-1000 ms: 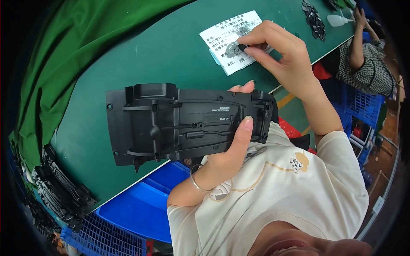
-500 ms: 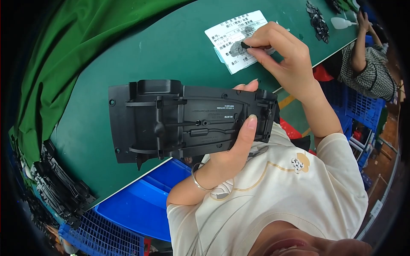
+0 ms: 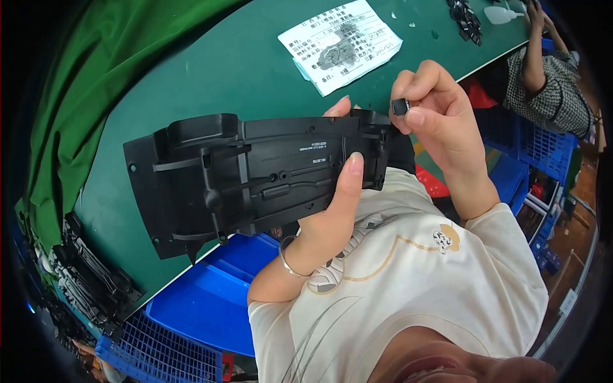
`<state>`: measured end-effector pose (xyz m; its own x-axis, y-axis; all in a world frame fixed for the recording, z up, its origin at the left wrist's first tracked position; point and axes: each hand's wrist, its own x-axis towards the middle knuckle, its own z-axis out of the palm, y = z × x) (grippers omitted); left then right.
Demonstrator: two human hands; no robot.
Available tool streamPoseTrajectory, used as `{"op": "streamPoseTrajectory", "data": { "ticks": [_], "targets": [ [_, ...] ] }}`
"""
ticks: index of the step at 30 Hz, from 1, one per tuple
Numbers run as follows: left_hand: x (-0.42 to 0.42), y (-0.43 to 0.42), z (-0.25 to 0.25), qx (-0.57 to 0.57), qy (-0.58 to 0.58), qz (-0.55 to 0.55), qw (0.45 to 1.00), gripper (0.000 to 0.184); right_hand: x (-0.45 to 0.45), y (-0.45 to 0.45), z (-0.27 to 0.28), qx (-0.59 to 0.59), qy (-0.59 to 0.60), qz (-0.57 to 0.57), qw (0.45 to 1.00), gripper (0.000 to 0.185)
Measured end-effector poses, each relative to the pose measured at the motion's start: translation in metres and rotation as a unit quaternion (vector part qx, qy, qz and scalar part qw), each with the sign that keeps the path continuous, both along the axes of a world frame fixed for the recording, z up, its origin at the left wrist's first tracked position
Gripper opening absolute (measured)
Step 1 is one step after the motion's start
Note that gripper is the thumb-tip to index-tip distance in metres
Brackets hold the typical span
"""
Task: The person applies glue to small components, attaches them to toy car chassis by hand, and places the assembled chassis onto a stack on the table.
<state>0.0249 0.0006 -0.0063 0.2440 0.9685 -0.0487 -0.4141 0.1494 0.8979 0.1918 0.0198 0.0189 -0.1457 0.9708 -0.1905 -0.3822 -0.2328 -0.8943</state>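
My left hand point(image 3: 338, 198), a bangle on its wrist, grips a black plastic toy car chassis point(image 3: 281, 166) by its right part. The thumb presses on the underside, with its moulded axle parts and pale lettering, while fingertips show past the far edge. My right hand point(image 3: 440, 108) pinches a small black block point(image 3: 400, 106) between thumb and fingers, just off the chassis's right end. Beyond the hands, a printed paper label point(image 3: 377, 48) with a dark grey smudge lies on the green table point(image 3: 166, 83).
Black plastic parts point(image 3: 96, 271) are heaped at the table's left end, and more small ones point(image 3: 465, 22) lie at the far right. A green cloth point(image 3: 83, 76) drapes the left side. Blue crates point(image 3: 204, 313) stand below the edge. Another person point(image 3: 549, 89) sits at right.
My right hand has lifted off the paper label with the black block and come nearer the chassis. The chassis has shifted left and tilted slightly in my left hand.
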Motion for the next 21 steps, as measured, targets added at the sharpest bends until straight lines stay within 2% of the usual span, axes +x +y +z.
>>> {"op": "streamPoseTrajectory", "data": {
  "ticks": [4, 7, 10, 13, 21],
  "targets": [
    [0.001, -0.001, 0.002, 0.011, 0.018, 0.008, 1.0, 0.04, -0.01, -0.01, 0.005, 0.039, -0.099, -0.03, 0.994, 0.018],
    [0.001, -0.001, 0.005, 0.021, 0.038, 0.006, 0.999, 0.04, -0.022, -0.017, 0.003, 0.118, -0.161, -0.032, 0.979, 0.019],
    [0.002, -0.001, 0.003, 0.032, 0.04, 0.011, 0.999, 0.041, -0.024, -0.018, 0.002, 0.13, -0.188, -0.04, 0.973, 0.018],
    [0.001, -0.001, 0.002, 0.035, 0.041, 0.005, 0.999, 0.041, -0.028, -0.02, 0.005, 0.156, -0.281, -0.041, 0.946, 0.018],
    [0.002, -0.002, 0.0, 0.029, 0.051, 0.004, 0.998, 0.041, -0.033, -0.019, 0.003, 0.18, -0.351, -0.071, 0.916, 0.019]
  ]
}}
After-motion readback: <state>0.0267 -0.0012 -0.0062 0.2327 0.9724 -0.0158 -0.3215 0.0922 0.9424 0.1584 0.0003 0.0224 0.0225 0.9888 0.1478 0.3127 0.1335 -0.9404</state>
